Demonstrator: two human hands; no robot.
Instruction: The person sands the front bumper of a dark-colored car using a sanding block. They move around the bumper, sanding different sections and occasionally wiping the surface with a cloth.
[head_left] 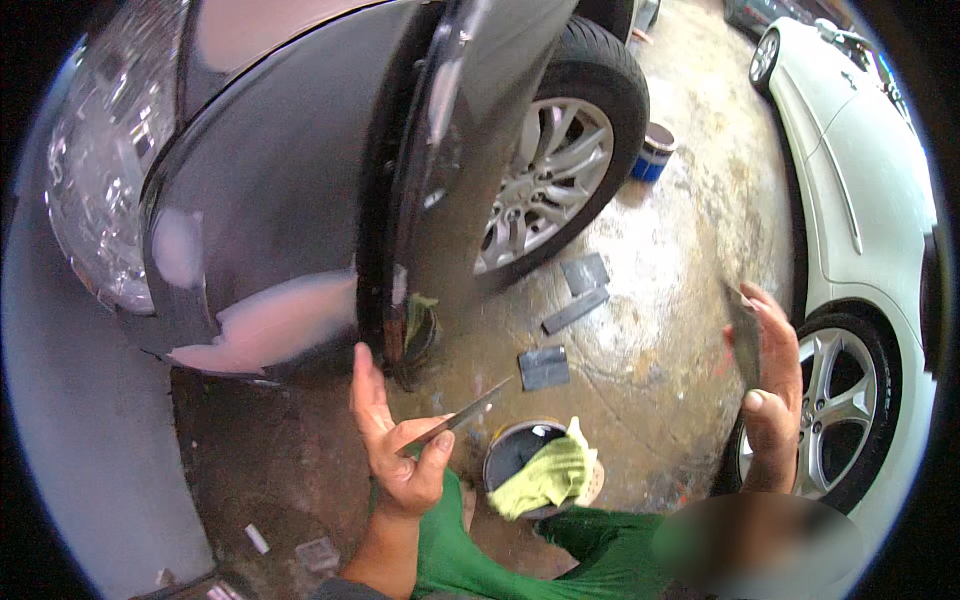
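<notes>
Currently left hand [408, 472] pinches strip [468, 411] jutting rightward; right hand [778, 395] clasps dark piece [746, 345].

Tilted dark strip [468, 413], dark piece [746, 347]

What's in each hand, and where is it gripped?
Left hand: thin dark strip, pinched near its lower end. Right hand: blurred dark flat piece, near its lower end.

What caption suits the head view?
Left hand and right hand hold thin dark pieces near a pink-patched car.
</notes>
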